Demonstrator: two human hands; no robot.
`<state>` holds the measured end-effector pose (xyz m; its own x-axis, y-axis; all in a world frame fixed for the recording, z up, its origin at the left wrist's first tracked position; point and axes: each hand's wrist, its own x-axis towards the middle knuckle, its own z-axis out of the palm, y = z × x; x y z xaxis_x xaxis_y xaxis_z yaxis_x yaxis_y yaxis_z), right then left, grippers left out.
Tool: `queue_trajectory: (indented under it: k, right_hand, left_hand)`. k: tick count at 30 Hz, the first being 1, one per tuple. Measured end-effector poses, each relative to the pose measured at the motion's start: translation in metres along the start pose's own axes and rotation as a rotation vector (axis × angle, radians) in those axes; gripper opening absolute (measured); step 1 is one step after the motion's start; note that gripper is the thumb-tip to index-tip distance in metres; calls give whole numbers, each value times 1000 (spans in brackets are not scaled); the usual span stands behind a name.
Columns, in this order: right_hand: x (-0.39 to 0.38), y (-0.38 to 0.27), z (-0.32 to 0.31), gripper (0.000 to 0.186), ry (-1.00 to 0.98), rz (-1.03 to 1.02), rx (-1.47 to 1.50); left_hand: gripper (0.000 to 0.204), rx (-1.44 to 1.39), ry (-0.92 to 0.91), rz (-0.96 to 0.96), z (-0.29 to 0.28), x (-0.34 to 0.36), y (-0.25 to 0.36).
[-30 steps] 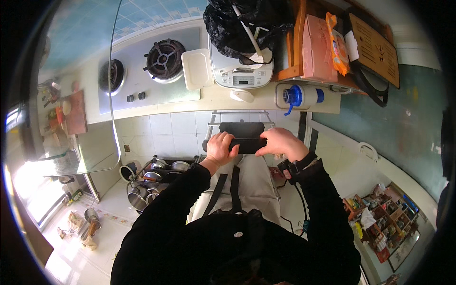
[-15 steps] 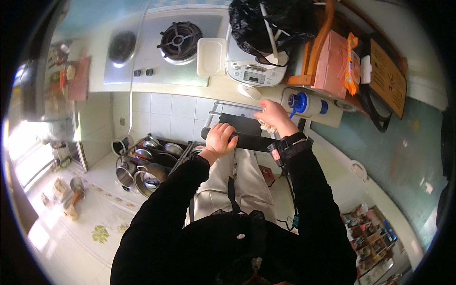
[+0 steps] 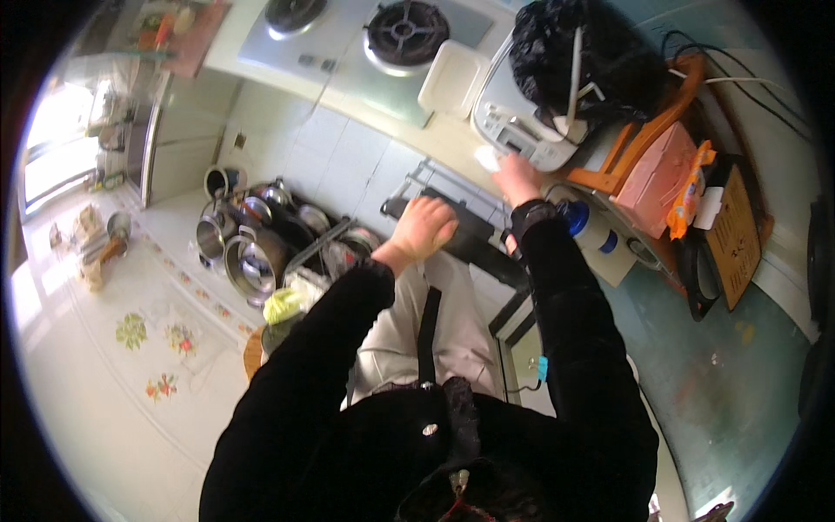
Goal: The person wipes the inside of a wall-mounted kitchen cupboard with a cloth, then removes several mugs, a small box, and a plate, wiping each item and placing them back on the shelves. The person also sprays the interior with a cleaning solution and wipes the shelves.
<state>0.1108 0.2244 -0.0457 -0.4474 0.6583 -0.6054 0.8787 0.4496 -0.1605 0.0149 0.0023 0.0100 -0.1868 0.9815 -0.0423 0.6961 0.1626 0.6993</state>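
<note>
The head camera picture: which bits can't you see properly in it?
All in the head view:
Left hand: its back hides the palm, so whether it grips the black bar is unclear.
Right hand: fingertips blurred near the small white thing; touching or not, I can't tell.
Rice cooker: the black bag covers part of its top.
Black bag: its own plastic hides anything inside.
Left burner: the top edge cuts off part.

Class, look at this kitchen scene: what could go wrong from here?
The right hand is close to a small white object near the edge of the counter, so a nudge might knock it off. A black plastic bag is heaped over the white cooker, with a long white utensil across it; a bump might make the utensil slip.
</note>
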Motion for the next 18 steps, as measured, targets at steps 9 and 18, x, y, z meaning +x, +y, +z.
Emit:
queue_trajectory:
  k: [9, 18]
  right_hand:
    - [-26, -9, -44, 28, -66, -134, -126]
    - [-97, -7, -118, 23, 140, -307, -60]
  left_hand:
    - [22, -13, -87, -78, 9, -3, -9]
    - [40, 20, -255, -99, 9, 4, -11]
